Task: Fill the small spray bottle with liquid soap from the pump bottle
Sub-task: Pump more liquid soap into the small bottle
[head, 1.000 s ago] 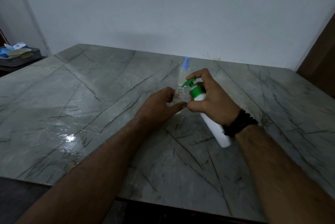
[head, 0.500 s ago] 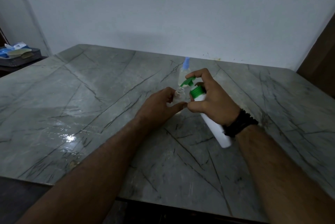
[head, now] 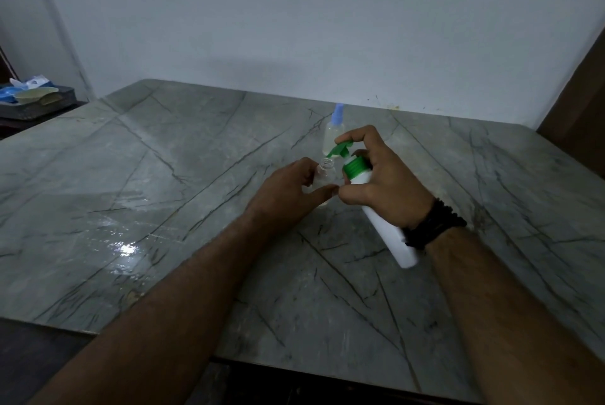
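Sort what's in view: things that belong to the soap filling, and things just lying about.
In the job:
small open bottle, held by left hand
pump bottle, gripped by right hand

Lying about:
capped spray bottle behind
tray of clutter, far left

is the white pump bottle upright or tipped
Tipped. The white pump bottle slants in the right hand, green nozzle aimed over the small bottle's open mouth.

A plain room, likely in a home. A veined marble bench [head: 196,208] meets a bare white wall [head: 294,28]. A cluttered tray [head: 36,103] sits at ten o'clock.
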